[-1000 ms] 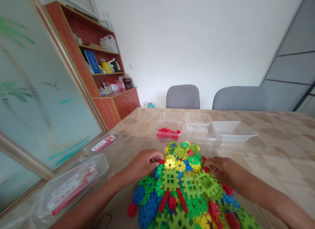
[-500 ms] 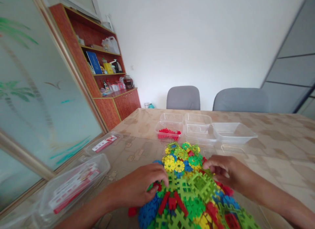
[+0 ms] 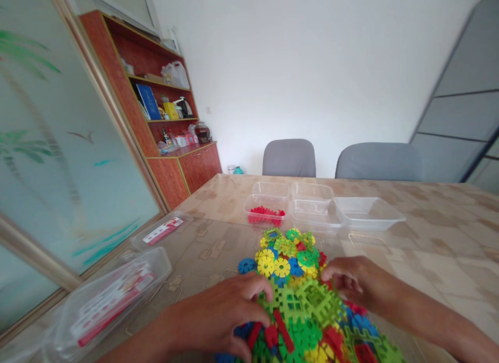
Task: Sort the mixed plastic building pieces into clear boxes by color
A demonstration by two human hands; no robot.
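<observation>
A heaped pile of plastic building pieces lies before me on the table: yellow notched discs, a green square lattice piece, blue discs and red blocks. My left hand reaches over the pile's left side, thumb and fingers apart around a small red block; no grip on it shows. On the far side of the heap, my right hand has its fingers curled together at the pile's right edge, near some red pieces. Whatever its fingertips pinch is hidden.
Past the pile stand clear plastic tubs; one tub holds small red pieces, beside a wider tub. At left lie clear containers with printed red-and-white labels. Two grey chairs stand behind the table.
My left hand has moved nearer and slightly right, its fingers spreading around the small red block. My right hand has dropped slightly in view and stays curled at the pile's right edge.
</observation>
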